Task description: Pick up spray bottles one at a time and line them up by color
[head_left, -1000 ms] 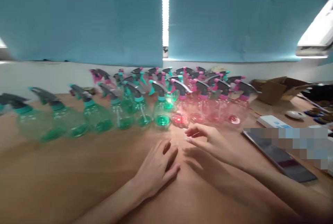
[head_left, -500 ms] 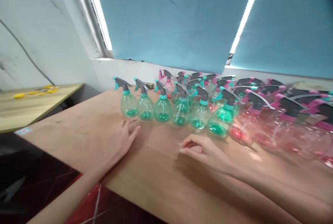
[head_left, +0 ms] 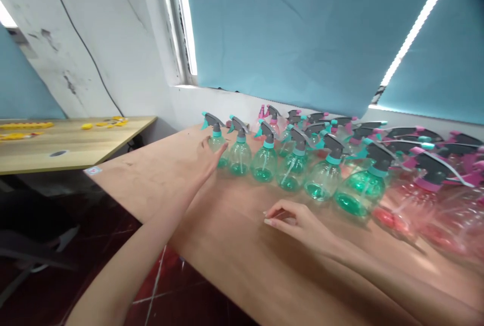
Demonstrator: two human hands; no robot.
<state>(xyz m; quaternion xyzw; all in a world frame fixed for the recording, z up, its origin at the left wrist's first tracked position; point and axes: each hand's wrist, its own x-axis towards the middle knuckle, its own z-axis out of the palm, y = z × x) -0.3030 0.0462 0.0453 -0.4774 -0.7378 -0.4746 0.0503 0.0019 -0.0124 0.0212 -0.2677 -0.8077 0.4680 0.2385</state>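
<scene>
Several green spray bottles [head_left: 264, 162] with grey triggers stand in a row on the wooden table [head_left: 234, 245], and pink spray bottles [head_left: 427, 200] crowd to their right. My left hand [head_left: 209, 158] reaches across the table's left corner, fingers apart, and touches the leftmost green bottle [head_left: 216, 139], thumb in front of its body. My right hand [head_left: 293, 220] rests on the table in front of the row, fingers loosely curled together, with nothing seen in them.
The table's left edge [head_left: 151, 215] drops to a dark red floor. A second wooden table [head_left: 68, 152] with small yellow items stands at the left, with a dark chair [head_left: 30, 250] below it. Blue blinds [head_left: 302, 33] hang behind the bottles.
The view has swung left. My left hand slid forward and left from the table to the leftmost green bottle. My right hand stayed on the table, still curled.
</scene>
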